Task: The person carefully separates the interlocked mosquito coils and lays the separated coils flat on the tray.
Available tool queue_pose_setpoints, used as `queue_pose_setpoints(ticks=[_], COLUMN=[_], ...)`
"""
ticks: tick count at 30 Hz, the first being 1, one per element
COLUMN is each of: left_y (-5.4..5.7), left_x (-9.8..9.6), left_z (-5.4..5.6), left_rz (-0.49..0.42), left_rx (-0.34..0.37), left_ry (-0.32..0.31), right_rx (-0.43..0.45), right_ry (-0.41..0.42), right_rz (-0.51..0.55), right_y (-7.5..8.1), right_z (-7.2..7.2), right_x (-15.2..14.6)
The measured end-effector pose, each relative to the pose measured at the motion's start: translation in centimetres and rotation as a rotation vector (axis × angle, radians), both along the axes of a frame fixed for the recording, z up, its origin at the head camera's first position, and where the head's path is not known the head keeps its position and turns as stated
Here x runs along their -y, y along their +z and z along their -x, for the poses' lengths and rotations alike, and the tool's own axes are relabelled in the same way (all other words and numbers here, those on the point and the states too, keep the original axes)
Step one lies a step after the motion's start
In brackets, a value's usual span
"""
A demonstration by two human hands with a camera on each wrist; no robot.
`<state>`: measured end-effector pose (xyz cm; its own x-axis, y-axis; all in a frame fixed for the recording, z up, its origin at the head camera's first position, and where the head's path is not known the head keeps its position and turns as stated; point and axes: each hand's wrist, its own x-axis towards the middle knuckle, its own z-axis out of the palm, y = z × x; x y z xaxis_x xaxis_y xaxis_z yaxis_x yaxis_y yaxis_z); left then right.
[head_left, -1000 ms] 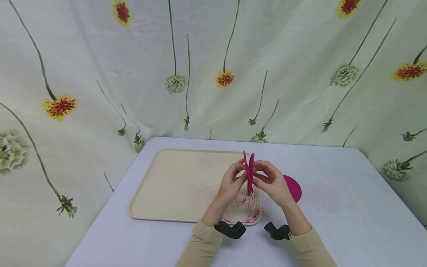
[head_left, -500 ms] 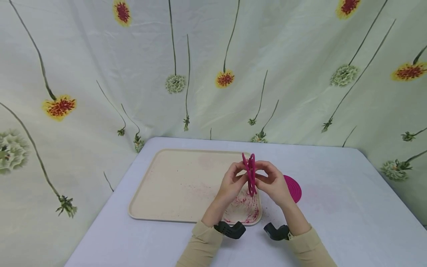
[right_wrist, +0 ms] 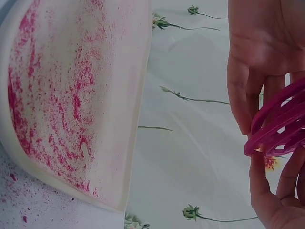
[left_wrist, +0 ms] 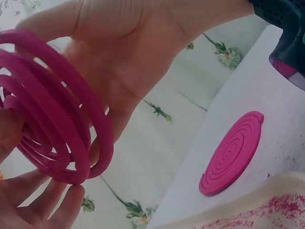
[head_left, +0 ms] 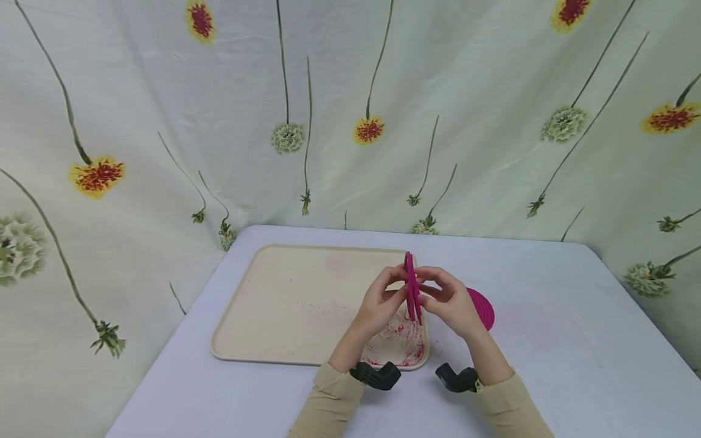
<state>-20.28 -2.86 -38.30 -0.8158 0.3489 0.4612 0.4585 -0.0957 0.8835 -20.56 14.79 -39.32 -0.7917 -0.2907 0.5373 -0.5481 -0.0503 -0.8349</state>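
Observation:
A magenta spiral of thin rolled coil, like modelling clay (head_left: 411, 289), is held on edge above the right end of the beige tray (head_left: 285, 304). My left hand (head_left: 378, 307) pinches its left side between thumb and fingers. From the other side, my right hand (head_left: 450, 303) grips it the same way. Gaps show between its loops in the left wrist view, where the outer loop (left_wrist: 104, 129) bulges away from the rest. A second, flat magenta spiral disc (left_wrist: 232, 153) lies on the table beside the tray, partly hidden by the right forearm in the head view.
Magenta smears (right_wrist: 78, 100) and crumbs mark the tray's near right corner, with more specks on the white table (head_left: 547, 377) beside it. A flower-print cloth (head_left: 339, 73) hangs behind the table. Each wrist wears a dark camera mount (head_left: 378, 375).
The held spiral's loops, splayed apart at the top a second ago, now lie closer together there, with a narrow split at the bottom. Both hands stay nearly in place, fingers shifting slightly.

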Motion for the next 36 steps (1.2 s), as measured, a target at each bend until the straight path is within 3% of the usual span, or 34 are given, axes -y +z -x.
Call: queue_pose_setpoints(ticks=[4, 6, 12, 18, 21, 24, 29, 32, 36], left_y=[-0.3, 0.3, 0.7, 1.4, 1.5, 1.1, -0.2, -0.6, -1.0], left_x=[-0.1, 0.0, 0.2, 0.6, 1.2, 2.1, 3.9, 4.8, 5.8], left_z=[0.2, -0.2, -0.5, -0.8, -0.6, 0.0, 1.6, 2.2, 2.4], left_rz=[0.006, 0.022, 0.020, 0.030, 0.046, 0.025, -0.061, -0.070, -0.041], left_rx=[-0.023, -0.010, -0.019, -0.033, -0.035, -0.016, 0.108, 0.137, 0.140], left_ry=[0.028, 0.049, 0.131, 0.257, 0.285, 0.248, 0.086, 0.035, -0.068], right_rx=[0.008, 0.016, 0.021, -0.027, -0.011, 0.069, 0.202, 0.199, 0.161], right_ry=[-0.013, -0.020, -0.043, -0.140, -0.183, -0.223, -0.289, -0.282, -0.204], right_rz=[-0.019, -0.029, -0.066, -0.133, -0.172, -0.198, -0.236, -0.258, -0.298], right_y=[0.0, 0.0, 0.1, 0.3, 0.5, 0.7, 0.9, 0.9, 1.2], right_z=[0.0, 0.0, 0.0, 0.1, 0.2, 0.1, 0.1, 0.2, -0.1], right_x=[0.0, 0.0, 0.0, -0.6, -1.1, -1.7, -2.6, -3.2, -4.1])
